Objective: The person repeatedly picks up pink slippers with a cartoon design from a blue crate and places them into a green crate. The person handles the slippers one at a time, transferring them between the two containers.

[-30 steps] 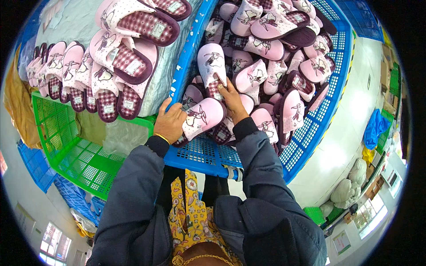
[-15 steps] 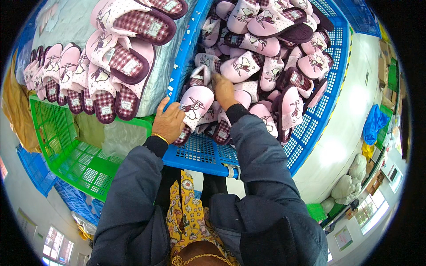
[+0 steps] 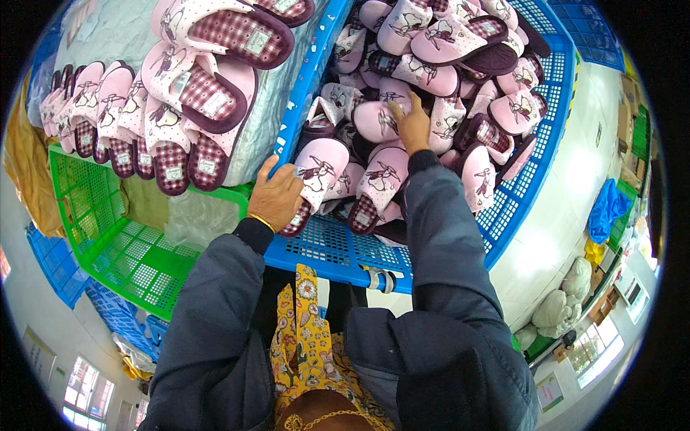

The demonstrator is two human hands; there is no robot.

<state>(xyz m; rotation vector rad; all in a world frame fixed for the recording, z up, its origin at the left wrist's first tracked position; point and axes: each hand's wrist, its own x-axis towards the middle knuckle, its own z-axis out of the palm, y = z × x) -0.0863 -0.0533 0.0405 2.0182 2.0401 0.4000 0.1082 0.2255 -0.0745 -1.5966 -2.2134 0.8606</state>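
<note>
Right hand, thumb and fingers apart, is laid on a rounded pink cloth slipper; the grip of the left hand cannot be told.

I can't read any txt from here. Pale sq. labels w/ tiny print sit on the checked insoles of the pink slippers stacked to my L; too sm. to make out. Wall sign, lower R, white-ish, also illegible; same w/ the board, lower L.
</note>
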